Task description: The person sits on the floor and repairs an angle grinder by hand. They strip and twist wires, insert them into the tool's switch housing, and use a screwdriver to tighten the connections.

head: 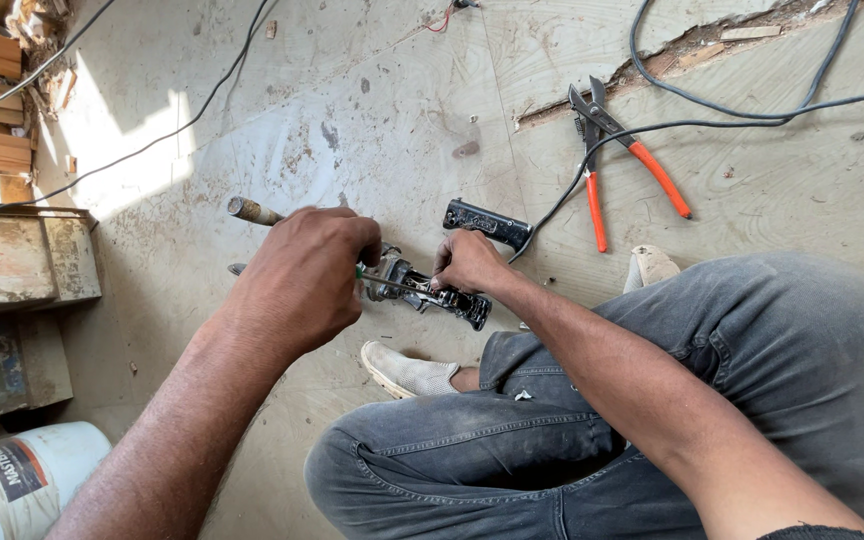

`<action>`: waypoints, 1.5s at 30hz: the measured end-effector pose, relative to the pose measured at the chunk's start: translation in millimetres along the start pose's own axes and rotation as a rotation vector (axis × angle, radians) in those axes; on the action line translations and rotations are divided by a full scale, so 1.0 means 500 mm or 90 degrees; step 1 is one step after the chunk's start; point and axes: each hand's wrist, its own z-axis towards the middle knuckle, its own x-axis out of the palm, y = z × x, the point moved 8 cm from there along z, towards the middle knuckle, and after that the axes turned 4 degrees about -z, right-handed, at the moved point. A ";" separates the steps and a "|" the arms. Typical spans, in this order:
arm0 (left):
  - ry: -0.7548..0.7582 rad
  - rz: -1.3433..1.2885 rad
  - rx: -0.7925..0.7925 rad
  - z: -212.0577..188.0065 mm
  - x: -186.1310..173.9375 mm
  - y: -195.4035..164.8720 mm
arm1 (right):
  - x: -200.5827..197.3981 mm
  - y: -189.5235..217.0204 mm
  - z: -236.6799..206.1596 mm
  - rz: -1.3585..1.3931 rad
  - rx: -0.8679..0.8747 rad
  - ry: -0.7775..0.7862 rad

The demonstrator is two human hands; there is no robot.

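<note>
both hands meet over an opened black power tool (442,290) lying on the plywood floor (372,120); left hand (302,280) fisted round a screwdriver (377,280); right hand (467,262) pinches the body, fingers curled; it looks heavy, rigid, greasy; best gripped at the casing.

Snips (624,172) right of opened tool (432,290)

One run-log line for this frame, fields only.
left hand: grips screwdriver | right hand: steadies opened power tool | nearby: orange-handled snips, black cable | surface: plywood floor
</note>
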 end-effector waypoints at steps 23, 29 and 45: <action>0.059 -0.013 -0.165 -0.008 0.002 0.026 | -0.010 0.015 -0.011 -0.004 -0.001 -0.005; 0.180 0.058 -0.225 -0.014 0.042 0.057 | -0.008 0.017 -0.011 0.003 -0.006 -0.001; 0.073 0.057 -0.094 -0.017 0.027 0.033 | -0.005 0.021 -0.013 -0.016 0.000 0.006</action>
